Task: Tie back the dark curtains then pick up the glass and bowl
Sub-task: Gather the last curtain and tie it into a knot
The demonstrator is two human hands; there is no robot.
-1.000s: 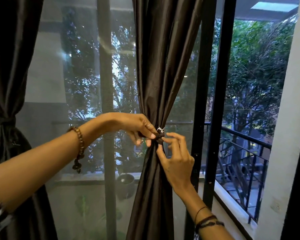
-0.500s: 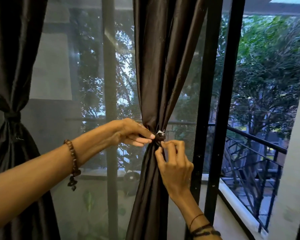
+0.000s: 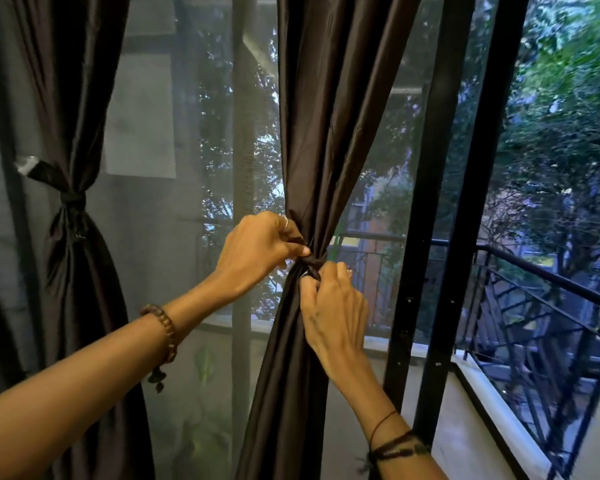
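A dark brown curtain (image 3: 329, 140) hangs in the middle, gathered at its waist by a dark tie band (image 3: 311, 262). My left hand (image 3: 257, 247) pinches the band from the left, fingers curled. My right hand (image 3: 333, 303) grips the band's lower end just below, against the curtain. A second dark curtain (image 3: 66, 98) at the left is cinched with its own tie (image 3: 70, 199). No glass or bowl is in view.
A sheer mesh screen (image 3: 174, 202) covers the window behind the curtains. Black door frame posts (image 3: 465, 202) stand right of the middle curtain. Beyond them are a balcony ledge (image 3: 482, 386), a black metal railing (image 3: 551, 299) and trees.
Both hands have closed tighter on the tie band; the left hand now curls over it from above and the small white tag on the band is hidden.
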